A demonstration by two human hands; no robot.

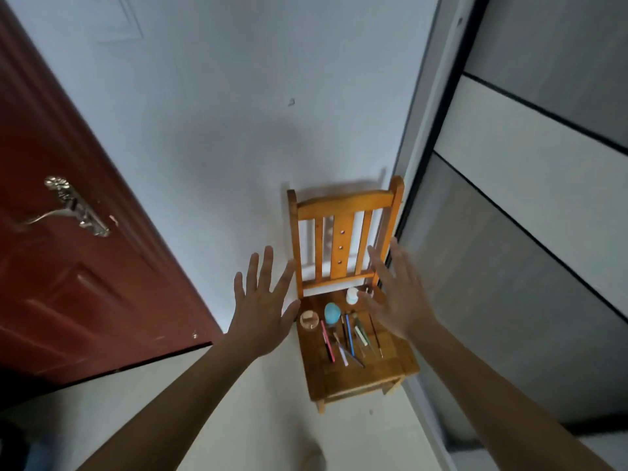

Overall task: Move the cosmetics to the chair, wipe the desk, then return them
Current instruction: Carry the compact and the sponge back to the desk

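Note:
A small wooden chair (pixel 367 377) stands against the white wall. On its seat lie the cosmetics: a blue egg-shaped sponge (pixel 332 312), a round pinkish compact (pixel 309 319), a small white bottle (pixel 352 295) and several thin pencils and brushes (pixel 350 341). My left hand (pixel 261 307) hovers left of the seat with fingers spread, holding nothing. Over the right side of the seat, in front of the chair back, my right hand (pixel 397 294) is stretched out flat and empty. The desk is out of view.
A dark red door (pixel 68 266) with a metal lever handle (pixel 76 207) stands open at the left. A grey and white panelled wardrobe (pixel 526 232) rises right beside the chair. Pale floor (pixel 258 419) lies in front of the chair.

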